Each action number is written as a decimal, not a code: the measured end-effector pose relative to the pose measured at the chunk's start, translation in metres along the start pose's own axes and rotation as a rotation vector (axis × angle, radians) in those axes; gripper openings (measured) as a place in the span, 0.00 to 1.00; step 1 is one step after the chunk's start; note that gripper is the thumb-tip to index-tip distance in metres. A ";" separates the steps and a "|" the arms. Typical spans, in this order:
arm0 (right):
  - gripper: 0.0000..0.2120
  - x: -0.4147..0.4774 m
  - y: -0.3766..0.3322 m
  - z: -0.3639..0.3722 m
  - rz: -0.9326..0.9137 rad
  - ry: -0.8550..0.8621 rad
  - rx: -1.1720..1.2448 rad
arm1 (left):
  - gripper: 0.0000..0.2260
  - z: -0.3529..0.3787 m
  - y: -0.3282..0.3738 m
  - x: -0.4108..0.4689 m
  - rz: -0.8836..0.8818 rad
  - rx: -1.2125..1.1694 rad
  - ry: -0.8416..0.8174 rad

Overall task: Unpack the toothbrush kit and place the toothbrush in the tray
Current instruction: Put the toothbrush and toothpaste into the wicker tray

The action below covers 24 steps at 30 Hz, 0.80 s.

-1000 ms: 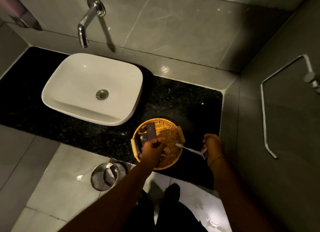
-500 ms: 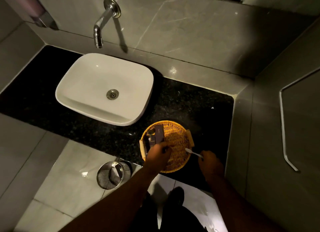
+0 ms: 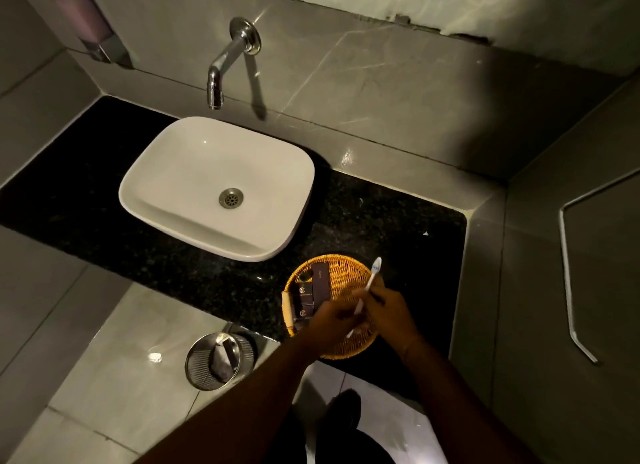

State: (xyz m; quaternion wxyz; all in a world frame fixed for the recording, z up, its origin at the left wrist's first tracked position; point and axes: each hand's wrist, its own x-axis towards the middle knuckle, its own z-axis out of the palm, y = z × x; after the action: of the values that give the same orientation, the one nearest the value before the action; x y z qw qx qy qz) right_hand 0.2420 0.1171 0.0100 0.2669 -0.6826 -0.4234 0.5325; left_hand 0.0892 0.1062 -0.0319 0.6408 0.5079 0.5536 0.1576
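Both hands, the right hand (image 3: 389, 306) and left hand (image 3: 334, 319), gripped the toothbrush (image 3: 367, 288) over the wicker tray (image 3: 346, 266); laying it flat beside the boxes (image 3: 311, 292) seemed wisest.

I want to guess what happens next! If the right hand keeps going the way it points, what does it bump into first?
Probably the wicker tray. The right hand points up-left over it, toothbrush in its grip, toward the dark boxes. Height is unclear.
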 end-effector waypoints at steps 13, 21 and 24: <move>0.19 0.033 0.014 0.030 0.384 0.121 0.167 | 0.14 -0.007 -0.013 0.006 -0.292 -0.082 0.140; 0.21 0.030 0.031 0.021 0.319 -0.052 -0.139 | 0.10 0.005 -0.019 0.019 -0.346 0.000 0.295; 0.24 0.029 0.039 0.024 0.230 -0.001 -0.178 | 0.09 0.006 -0.023 0.021 -0.375 0.052 0.300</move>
State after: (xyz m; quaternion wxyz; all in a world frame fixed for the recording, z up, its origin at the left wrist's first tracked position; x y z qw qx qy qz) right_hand 0.2328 0.1204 -0.0437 0.1423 -0.7473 -0.3880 0.5203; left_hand 0.0931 0.1089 -0.0633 0.5563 0.3835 0.7311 0.0951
